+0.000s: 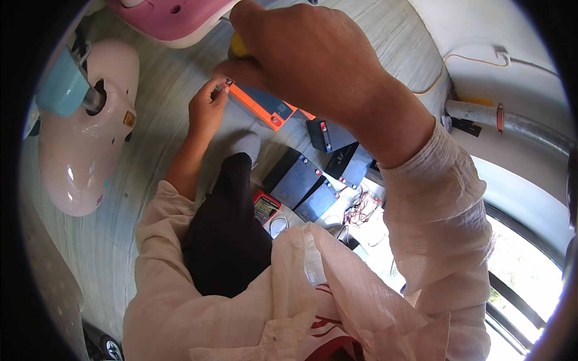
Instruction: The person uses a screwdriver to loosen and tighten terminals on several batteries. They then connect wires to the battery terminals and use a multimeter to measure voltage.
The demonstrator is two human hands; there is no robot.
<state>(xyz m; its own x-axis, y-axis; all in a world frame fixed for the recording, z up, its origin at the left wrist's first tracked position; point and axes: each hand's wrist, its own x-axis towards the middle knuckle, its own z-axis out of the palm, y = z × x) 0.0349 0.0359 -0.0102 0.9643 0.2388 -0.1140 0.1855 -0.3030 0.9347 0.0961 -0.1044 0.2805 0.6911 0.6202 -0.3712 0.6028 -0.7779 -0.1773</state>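
Hands, two. Left hand (208, 109): one, finger and thumb narrowed together at the far left corner of the orange battery; whether anything sits between them cannot be told. Right hand (301, 57): one, curled around a yellow handle (239, 47), above the orange battery and covering part of it; the rest of the handle is hidden in the grip.

Orange battery (256, 108): one, lying on the floor (159, 114), dark on top, one corner terminal plain, another beside the left fingertips. Orange edge (306, 114): one, just right of the orange battery, mostly hidden; whether it belongs to a second battery cannot be told.

Dark batteries (295, 175): at least four, grouped right of the orange battery and nearer the body; some overlap or pass behind the right forearm, so the full count is uncertain.

Red meter (265, 207): one, nearer the body than the orange battery, partly hidden by the leg; display lit unevenly. Wires (360, 209): one tangle, beyond the dark batteries from the orange battery, washed out by glare.

Pale shell (78, 150): one, well left of the orange battery. Pink shell (171, 21): one, beyond the orange battery, cut off above.
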